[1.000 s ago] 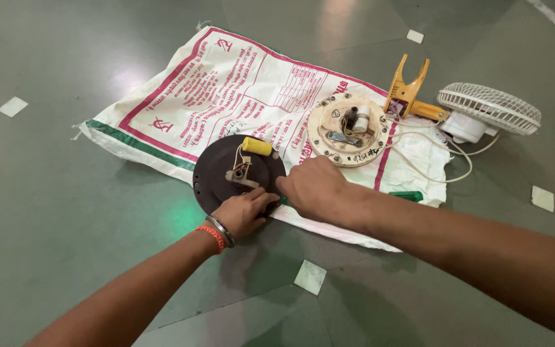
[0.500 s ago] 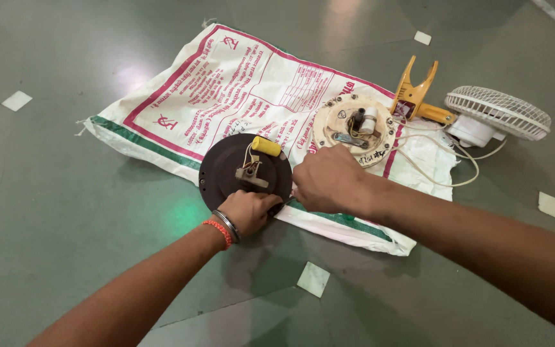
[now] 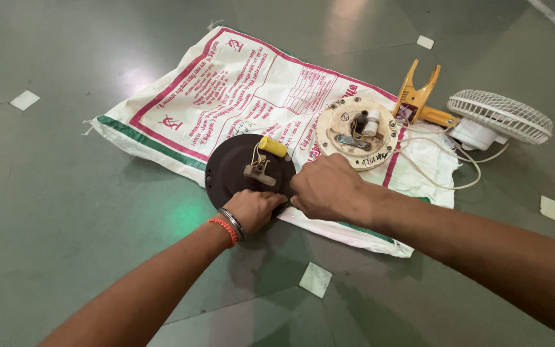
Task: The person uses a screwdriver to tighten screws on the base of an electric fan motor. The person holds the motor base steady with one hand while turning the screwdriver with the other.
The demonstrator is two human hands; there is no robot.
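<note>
Person crouched over a printed sack (image 3: 252, 83) spread flat on the grey floor (image 3: 65, 212), apparently laid as a work mat to keep parts together.

Dark disc (image 3: 239, 170) sits at the sack's near edge, half overhanging onto the floor. A yellow capacitor (image 3: 273, 146) and a small bracket (image 3: 258, 172) with thin wires rest on its top face.

Left hand (image 3: 257, 211), bangle and red thread at the wrist, curls over the disc's near rim, gripping it, likely to steady it. Right hand (image 3: 327, 190) is closed into a loose fist at the disc's right edge, just beside the left; whether it pinches a tool or screw I cannot tell, the fingers hide it.

Well apart, further back: cream round plate (image 3: 356, 132) with wiring, yellow clamp (image 3: 419, 96), white fan guard (image 3: 499, 119), joined by a white cord (image 3: 444, 167). Paper scraps (image 3: 316, 279) lie on the floor.
</note>
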